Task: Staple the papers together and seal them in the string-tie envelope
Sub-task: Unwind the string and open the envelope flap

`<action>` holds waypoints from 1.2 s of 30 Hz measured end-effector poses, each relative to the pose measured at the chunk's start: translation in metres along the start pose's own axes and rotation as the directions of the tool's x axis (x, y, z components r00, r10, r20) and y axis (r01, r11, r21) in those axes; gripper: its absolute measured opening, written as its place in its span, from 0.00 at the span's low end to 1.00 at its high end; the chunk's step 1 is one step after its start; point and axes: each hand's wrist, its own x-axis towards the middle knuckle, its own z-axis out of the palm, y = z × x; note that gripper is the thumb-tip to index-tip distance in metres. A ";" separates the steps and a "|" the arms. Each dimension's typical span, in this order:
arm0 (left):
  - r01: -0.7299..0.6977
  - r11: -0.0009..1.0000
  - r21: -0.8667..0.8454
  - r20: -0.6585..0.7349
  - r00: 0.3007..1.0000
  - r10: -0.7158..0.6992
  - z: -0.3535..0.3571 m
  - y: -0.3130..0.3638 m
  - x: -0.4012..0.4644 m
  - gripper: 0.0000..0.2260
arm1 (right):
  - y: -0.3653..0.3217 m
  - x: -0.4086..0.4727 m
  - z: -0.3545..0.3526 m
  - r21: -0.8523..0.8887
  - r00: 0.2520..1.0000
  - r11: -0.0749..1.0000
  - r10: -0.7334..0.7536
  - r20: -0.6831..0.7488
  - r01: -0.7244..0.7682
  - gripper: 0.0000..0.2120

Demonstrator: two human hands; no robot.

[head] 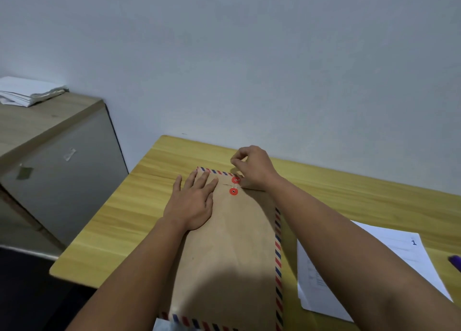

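The right hand [252,167] has its fingertips pinched together just above and beyond the upper red button [235,180]; the pinch appears to hold the thin white string, though the string itself is too fine to confirm beyond a short white strand [234,185] between the two buttons. The left hand [192,201] lies flat with straight fingers, pressing on the envelope [224,256] immediately left of both buttons, fingertips reaching the closed flap near the striped top edge. The lower red button [233,191] sits just nearer the person than the upper one, on the envelope body. The envelope is brown paper with a red and blue striped border, lying lengthwise on the yellow wooden table [112,231]. Judgement: it is light, thin and flexible, and slides easily on the smooth tabletop, so flat palm pressure beside the buttons is the correct hold. The string is slack and fine and needs a fingertip pinch under light tension. Loose white sheets [404,253] lie on the table under the right forearm, well apart from the fingers.
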 end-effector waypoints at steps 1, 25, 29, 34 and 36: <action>0.001 1.000 0.002 -0.002 1.000 -0.001 0.000 0.000 0.001 0.25 | -0.006 -0.002 0.004 0.137 0.999 0.991 0.001 0.050 -0.008 0.06; 0.015 1.000 0.016 -0.019 1.000 -0.015 0.004 -0.001 0.002 0.30 | 0.008 0.011 -0.012 -0.532 0.996 0.842 -0.080 0.044 0.091 0.09; 0.016 0.999 0.033 -0.013 1.000 -0.015 0.003 -0.001 0.002 0.30 | -0.009 0.013 0.009 -0.057 0.996 0.997 -0.050 0.072 0.054 0.05; 0.005 1.000 0.014 -0.030 1.000 -0.004 0.004 -0.001 0.003 0.27 | -0.020 -0.011 0.003 0.414 0.884 0.867 0.061 0.463 -0.277 0.05; 0.011 1.000 0.007 -0.032 0.999 -0.011 0.004 -0.001 0.002 0.26 | -0.014 -0.022 -0.005 0.374 0.778 0.841 0.084 0.622 -0.390 0.05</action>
